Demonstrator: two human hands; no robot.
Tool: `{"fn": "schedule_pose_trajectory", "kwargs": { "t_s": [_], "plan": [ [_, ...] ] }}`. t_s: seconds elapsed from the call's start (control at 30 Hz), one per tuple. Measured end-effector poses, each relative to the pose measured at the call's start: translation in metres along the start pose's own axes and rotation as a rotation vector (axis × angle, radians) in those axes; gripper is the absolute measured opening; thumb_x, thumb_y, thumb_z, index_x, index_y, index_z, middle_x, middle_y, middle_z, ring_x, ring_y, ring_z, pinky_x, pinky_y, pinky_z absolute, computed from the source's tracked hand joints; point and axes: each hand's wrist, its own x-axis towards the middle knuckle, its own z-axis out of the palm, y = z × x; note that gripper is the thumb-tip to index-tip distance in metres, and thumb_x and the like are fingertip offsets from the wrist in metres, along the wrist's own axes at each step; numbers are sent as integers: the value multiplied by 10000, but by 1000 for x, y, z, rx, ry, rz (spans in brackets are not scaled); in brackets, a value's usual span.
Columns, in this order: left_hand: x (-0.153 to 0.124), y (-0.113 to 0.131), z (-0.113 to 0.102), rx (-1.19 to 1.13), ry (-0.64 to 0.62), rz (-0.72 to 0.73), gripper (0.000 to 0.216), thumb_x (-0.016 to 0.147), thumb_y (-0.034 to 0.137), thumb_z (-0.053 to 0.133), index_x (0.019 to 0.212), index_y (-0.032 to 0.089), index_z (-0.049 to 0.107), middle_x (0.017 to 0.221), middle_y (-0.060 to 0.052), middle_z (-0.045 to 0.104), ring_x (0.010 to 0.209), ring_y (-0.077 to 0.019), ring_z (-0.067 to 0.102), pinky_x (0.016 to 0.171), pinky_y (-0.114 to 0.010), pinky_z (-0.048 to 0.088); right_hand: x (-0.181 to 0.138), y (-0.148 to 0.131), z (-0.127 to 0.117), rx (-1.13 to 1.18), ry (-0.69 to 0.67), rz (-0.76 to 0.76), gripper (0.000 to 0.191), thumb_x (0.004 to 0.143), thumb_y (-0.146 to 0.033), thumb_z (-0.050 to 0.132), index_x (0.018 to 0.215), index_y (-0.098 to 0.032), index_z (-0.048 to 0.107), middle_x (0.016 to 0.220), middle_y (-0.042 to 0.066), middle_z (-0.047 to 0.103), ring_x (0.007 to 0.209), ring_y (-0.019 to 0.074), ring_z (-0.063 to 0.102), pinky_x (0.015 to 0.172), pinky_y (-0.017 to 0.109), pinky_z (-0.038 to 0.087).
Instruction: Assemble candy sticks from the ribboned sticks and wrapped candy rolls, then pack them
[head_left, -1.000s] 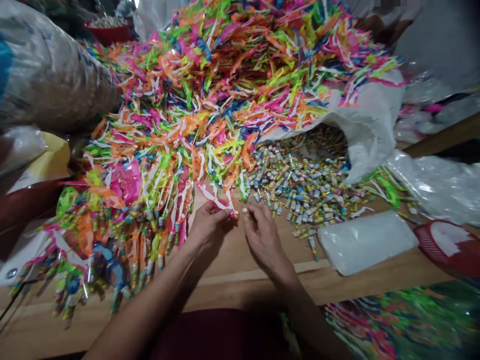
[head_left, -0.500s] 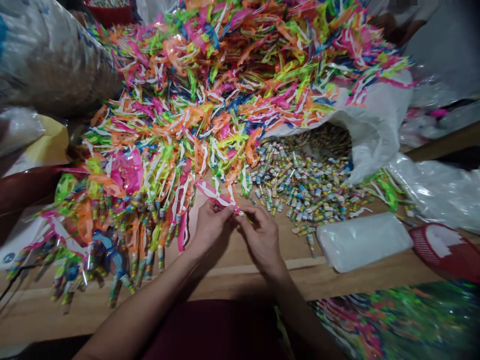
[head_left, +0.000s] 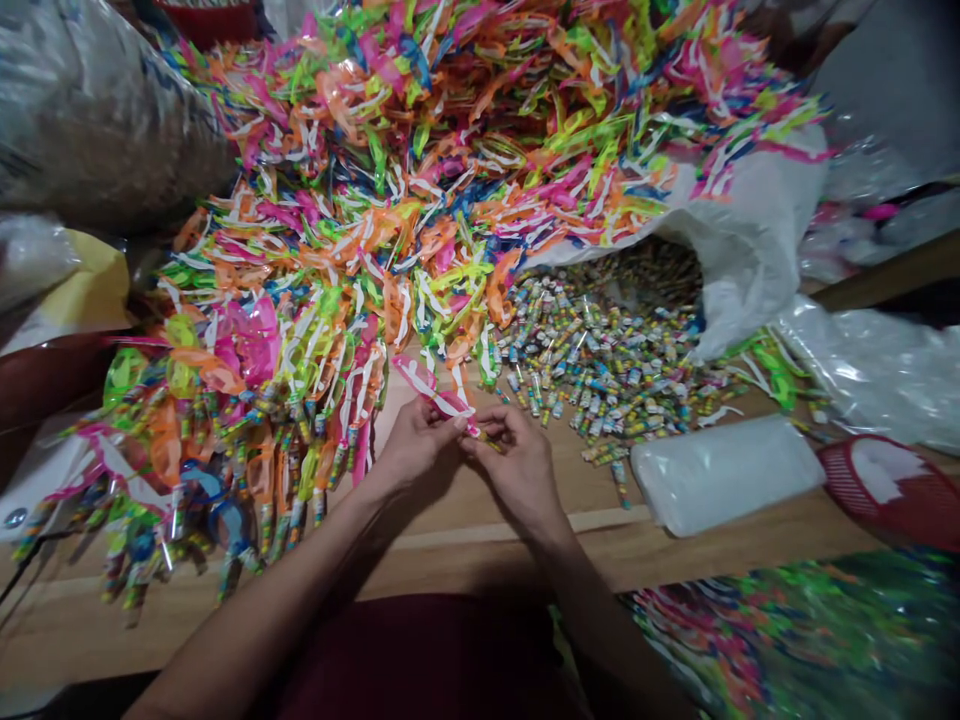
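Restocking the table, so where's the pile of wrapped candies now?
In the head view, the candies spill from a white sack, just beyond the right hand, beside the heap of plastic strips.

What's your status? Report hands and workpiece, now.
Left hand and right hand both pinching pink-and-white plastic strip at fingertips. Loose wrapped rolls just beyond right hand. Ribbon heap beside left hand.

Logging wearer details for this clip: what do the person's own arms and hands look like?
The left hand and right hand are bare, without gloves, rings or a watch that I can see; the forearms show no sleeves. A dark maroon garment shows below them, at the bottom of the view.
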Motion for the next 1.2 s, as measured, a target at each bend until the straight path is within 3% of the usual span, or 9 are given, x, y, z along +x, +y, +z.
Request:
{"fn": "schedule_pose_trajectory", "kwargs": {
  "t_s": [0.1,0.2,0.33,0.43,0.5,0.63,0.8,1.0,1.2],
  "plan": [
    [-7,13,-11,62,-70,-32,445,599,457,965,797,167,692,712,-38,699,655,-161,625,638,-274,492,-13,-4,9,28,-77,10,289,803,-288,813,1062,-247,693,897,4,701,811,192,666,725,315,564],
    [-21,50,-32,220,-26,-24,444,609,492,946,812,183,701,730,-57,726,676,-185,658,661,-300,521,-17,-17,3,45,-183,-79,379,851,-316,805,1211,-290,685,1000,16,712,872,199,685,741,326,589],
    [-41,121,-68,563,403,168,680,525,512,961,1075,228,680,643,43,677,553,-151,595,541,-259,430,6,-18,-34,-136,-160,-259,215,961,-315,696,1173,-297,725,1146,61,700,1052,246,665,870,404,581],
    [-44,145,-79,849,732,339,700,634,510,906,1224,235,647,665,76,644,540,-129,547,527,-242,369,31,2,-59,-367,-85,-338,202,1007,-208,570,1065,-258,758,1100,81,707,1054,268,641,922,447,523],
    [-33,132,-74,894,675,383,465,767,484,812,1130,223,683,688,51,659,575,-145,563,559,-262,390,42,18,-65,-519,-104,-365,250,985,-135,545,1024,-240,769,1083,95,713,1022,281,613,911,452,487],
    [10,67,-47,983,284,221,127,832,341,745,855,222,706,615,-3,637,601,-205,585,610,-305,381,43,34,-60,-682,-212,-375,373,928,-21,484,1023,-234,775,1023,101,699,957,282,562,845,413,453],
    [46,14,-28,1036,333,163,404,625,190,903,645,242,503,661,-19,573,721,-258,613,677,-322,362,24,35,-55,-683,-263,-390,348,971,-55,464,1100,-233,733,1024,96,683,961,286,574,845,415,461],
    [35,18,-38,1347,229,70,151,786,193,716,887,219,607,994,-148,695,899,-317,661,675,-342,366,17,28,-46,-553,-144,-347,136,1007,-225,546,1006,-243,681,1051,104,651,1043,315,587,924,477,474],
    [3,33,-38,1276,78,37,178,839,204,619,1009,224,668,833,-66,731,734,-253,637,636,-308,347,28,7,-21,-286,1,-276,239,1022,-205,444,1206,-223,596,1145,119,670,1073,277,637,937,444,526]
  ]
}}
